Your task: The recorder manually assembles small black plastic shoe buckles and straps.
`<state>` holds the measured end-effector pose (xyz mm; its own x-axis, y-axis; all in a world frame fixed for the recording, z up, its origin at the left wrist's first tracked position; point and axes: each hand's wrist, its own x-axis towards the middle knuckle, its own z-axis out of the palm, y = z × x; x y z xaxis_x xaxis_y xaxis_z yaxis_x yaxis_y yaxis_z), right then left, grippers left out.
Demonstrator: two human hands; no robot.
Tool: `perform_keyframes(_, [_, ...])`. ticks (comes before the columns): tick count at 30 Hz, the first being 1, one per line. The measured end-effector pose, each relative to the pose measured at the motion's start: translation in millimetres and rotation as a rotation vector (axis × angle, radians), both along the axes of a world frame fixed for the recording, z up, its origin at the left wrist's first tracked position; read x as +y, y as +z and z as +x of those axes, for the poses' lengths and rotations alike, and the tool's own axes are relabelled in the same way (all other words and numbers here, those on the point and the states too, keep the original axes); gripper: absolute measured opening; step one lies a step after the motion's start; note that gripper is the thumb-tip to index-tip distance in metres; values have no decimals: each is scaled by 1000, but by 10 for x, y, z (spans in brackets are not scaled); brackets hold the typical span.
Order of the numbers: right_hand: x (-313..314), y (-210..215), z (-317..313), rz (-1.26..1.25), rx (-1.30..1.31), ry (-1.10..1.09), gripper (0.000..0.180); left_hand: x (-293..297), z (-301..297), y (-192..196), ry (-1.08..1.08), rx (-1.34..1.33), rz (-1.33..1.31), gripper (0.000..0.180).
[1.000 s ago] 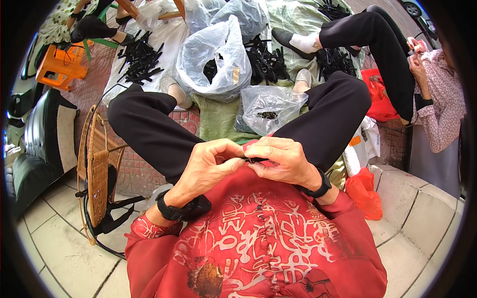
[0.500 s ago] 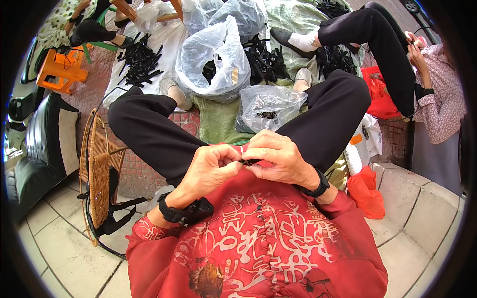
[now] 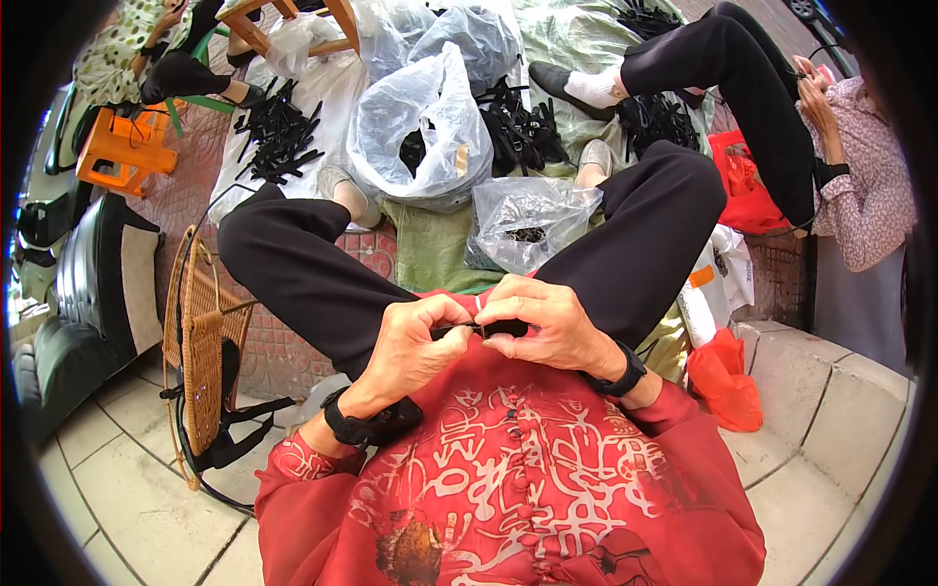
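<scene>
Black piece (image 3: 505, 329) sits pinched in both hands (image 3: 410, 342), thumbs pointing inward.

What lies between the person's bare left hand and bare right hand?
In the head view, a small black piece, pinched by the left hand and the right hand; its full shape is hidden.

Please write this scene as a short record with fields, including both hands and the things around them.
Left hand: pinches small, dark, strap-like material
Right hand: pinches it too; whether it is one piece is unclear
Between knees: open clear plastic bag, small dark pieces inside
Ahead: large translucent whitish plastic bag; heaps of thin black straps on its left and right
Left side: brown woven wicker chair; orange plastic stool farther away
Right side: crumpled red-orange plastic bag
</scene>
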<state>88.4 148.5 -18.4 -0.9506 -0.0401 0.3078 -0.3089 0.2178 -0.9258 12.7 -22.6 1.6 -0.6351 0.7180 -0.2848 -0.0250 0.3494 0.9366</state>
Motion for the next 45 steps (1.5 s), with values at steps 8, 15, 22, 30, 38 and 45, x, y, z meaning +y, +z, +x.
perform_keyframes(8, [55, 46, -4, -186, -307, 110, 21, 3, -41, -23, 2, -6, -20, 6])
perform_keyframes(15, [0, -42, -26, -331, -395, 41, 12, 58, 4, -64, 4, 156, -13, 4])
perform_keyframes(22, [-4, -56, -6, -229, -499, -30, 10, 94, 81, -187, 78, 254, 31, 10])
perform_keyframes(30, [42, -111, -76, -459, -560, -87, 6, 169, 72, -49, 35, 85, 89, 17])
perform_keyframes(38, [258, -45, -137, -784, -662, 139, 10, 190, -176, -57, -29, -683, 397, 28])
perform_keyframes(45, [190, -67, -132, -858, -664, 90, 12, 226, -100, -167, 40, -225, 356, 20])
